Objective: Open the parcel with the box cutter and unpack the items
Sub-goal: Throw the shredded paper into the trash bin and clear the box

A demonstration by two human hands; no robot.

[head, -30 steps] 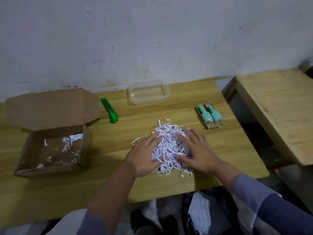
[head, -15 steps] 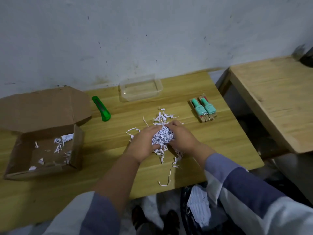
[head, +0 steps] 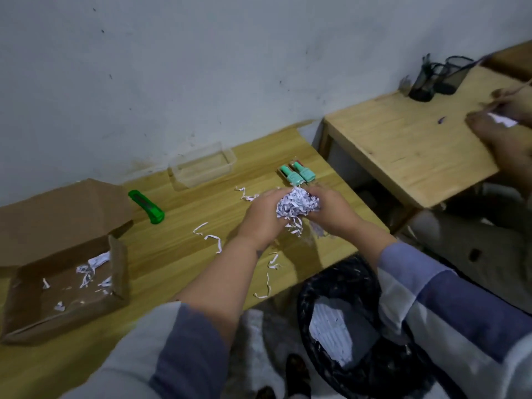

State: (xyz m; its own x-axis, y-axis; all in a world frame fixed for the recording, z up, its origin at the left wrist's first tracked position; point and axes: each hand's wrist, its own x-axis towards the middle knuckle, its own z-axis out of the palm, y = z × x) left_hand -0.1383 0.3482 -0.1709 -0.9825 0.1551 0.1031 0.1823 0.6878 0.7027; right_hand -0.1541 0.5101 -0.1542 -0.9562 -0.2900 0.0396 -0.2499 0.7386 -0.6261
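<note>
My left hand [head: 262,217] and my right hand [head: 331,210] together clasp a wad of shredded white paper [head: 296,204], lifted above the wooden table [head: 178,254]. The opened cardboard parcel [head: 62,272] lies at the left with its lid back and a few paper shreds inside. A green box cutter [head: 146,207] lies beside the parcel's lid. Two teal-capped bottles [head: 296,174] in a small pack lie just beyond my hands. Loose paper strips [head: 213,239] are scattered on the table.
A clear plastic tray [head: 203,167] stands by the wall. A black-bagged waste bin [head: 348,318] with white paper in it stands below the table's front edge. A second wooden table [head: 408,145] at right bears a black mesh pen holder [head: 437,77]; another person's hand [head: 506,131] rests there.
My hands gathered the spread pile of shreds into a wad and raised it off the table, shifting right. Stray strips were left behind. The view swung right, showing the bin.
</note>
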